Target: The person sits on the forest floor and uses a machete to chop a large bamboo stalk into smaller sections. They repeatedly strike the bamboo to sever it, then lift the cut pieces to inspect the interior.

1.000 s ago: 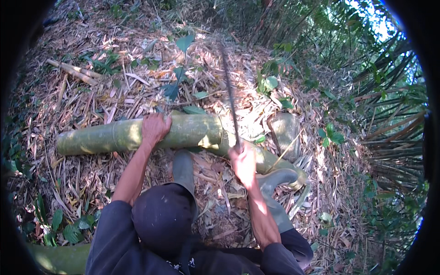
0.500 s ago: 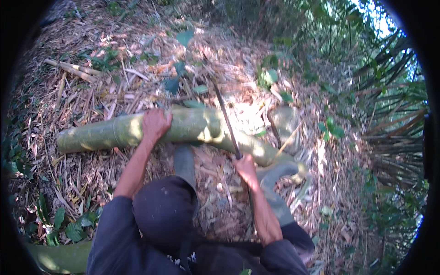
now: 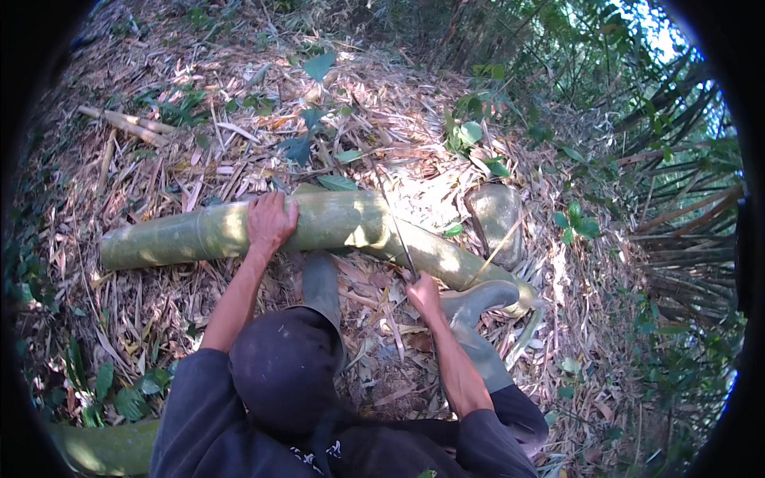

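A thick green bamboo pole lies crosswise on the leaf litter. My left hand rests on top of it, fingers bent over its far side. My right hand, closed round a handle, holds a long thin saw. The blade, seen almost edge-on, crosses the bamboo at a pale ring-like edge right of the middle; its teeth cannot be made out. Beyond the blade a narrower bamboo length slants toward the lower right. One grey-green boot is against that length, and another boot is below the thick pole.
A rounded stone sits behind the narrower bamboo. Another green bamboo piece lies at the lower left. Dry sticks and small leafy plants are farther off. Dense bamboo growth stands to the right.
The saw has slid slightly back toward me across the bamboo, with my right hand moving a little down and left. My left hand stays on the pole.
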The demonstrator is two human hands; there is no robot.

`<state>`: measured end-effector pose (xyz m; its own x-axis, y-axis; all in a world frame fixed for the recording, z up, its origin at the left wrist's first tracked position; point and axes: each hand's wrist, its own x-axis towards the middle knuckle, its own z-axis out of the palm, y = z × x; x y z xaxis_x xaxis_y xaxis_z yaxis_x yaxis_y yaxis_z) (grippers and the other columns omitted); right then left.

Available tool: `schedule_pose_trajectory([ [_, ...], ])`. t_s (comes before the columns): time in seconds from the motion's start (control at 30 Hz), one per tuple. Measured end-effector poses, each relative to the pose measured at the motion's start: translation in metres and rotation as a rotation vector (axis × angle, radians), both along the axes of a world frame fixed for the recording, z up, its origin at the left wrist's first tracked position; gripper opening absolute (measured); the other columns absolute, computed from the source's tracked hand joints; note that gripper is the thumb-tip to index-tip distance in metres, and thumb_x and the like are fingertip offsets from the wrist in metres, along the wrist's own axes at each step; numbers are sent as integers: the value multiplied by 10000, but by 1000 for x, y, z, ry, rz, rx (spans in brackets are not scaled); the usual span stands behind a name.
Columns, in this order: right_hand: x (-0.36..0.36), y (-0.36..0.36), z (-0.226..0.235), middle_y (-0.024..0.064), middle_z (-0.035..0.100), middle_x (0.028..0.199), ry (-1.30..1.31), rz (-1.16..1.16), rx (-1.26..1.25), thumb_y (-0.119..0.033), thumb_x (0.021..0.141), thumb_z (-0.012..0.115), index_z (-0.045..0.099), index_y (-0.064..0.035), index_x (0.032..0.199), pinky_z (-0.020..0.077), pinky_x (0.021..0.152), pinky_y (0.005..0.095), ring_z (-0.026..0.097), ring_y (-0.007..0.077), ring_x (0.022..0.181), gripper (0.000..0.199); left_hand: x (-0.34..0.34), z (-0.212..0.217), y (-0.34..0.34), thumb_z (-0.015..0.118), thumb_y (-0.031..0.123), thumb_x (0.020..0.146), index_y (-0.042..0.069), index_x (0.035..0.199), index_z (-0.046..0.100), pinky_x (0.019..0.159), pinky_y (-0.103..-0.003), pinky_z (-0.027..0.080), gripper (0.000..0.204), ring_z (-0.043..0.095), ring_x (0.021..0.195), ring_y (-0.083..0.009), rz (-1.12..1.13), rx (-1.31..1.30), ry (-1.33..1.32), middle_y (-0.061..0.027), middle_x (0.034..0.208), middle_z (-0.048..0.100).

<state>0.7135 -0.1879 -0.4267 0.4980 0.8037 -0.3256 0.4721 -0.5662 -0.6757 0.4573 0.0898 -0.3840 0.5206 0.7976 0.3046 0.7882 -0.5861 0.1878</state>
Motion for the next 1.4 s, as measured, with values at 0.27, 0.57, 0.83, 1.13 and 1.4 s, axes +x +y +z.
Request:
schedule_pose_trajectory([
  [0.27,-46,85,223,4,541,621,148,-194,523,-109,810,718,579,-3,836,409,539,235,486,52,584,176,-39,0,-21,546,338,831,16,988,615,890,-406,416,365,591,949,-278,14,91,-5,-143,956,636],
  [0.57,-22,38,43,141,627,764,4,-46,-269,-27,721,595,623,55,907,489,692,362,620,231,742,205,-24,7,-6,526,346,841,14,1021,604,885,-409,412,385,583,955,-279,11,36,-6,-150,952,626],
  [0.83,-55,81,206,49,559,608,44,-156,432,-194,758,725,580,5,806,429,537,283,514,112,567,251,-49,9,-31,530,337,834,3,1071,594,939,-423,397,415,560,1043,-280,43,55,36,-152,1064,619],
  [1.13,-31,68,101,191,620,806,262,-175,303,-37,766,577,544,30,926,497,689,370,616,249,760,177,-39,21,-16,541,323,833,-5,1105,584,960,-412,380,429,557,1058,-282,24,78,9,-150,1100,615],
  [1.4,-30,-14,10,50,494,519,207,-37,-133,-93,688,611,535,3,655,395,449,350,506,164,464,127,-34,11,-48,551,306,817,2,1084,594,926,-404,399,407,562,1028,-281,-2,86,-3,-143,1068,619],
])
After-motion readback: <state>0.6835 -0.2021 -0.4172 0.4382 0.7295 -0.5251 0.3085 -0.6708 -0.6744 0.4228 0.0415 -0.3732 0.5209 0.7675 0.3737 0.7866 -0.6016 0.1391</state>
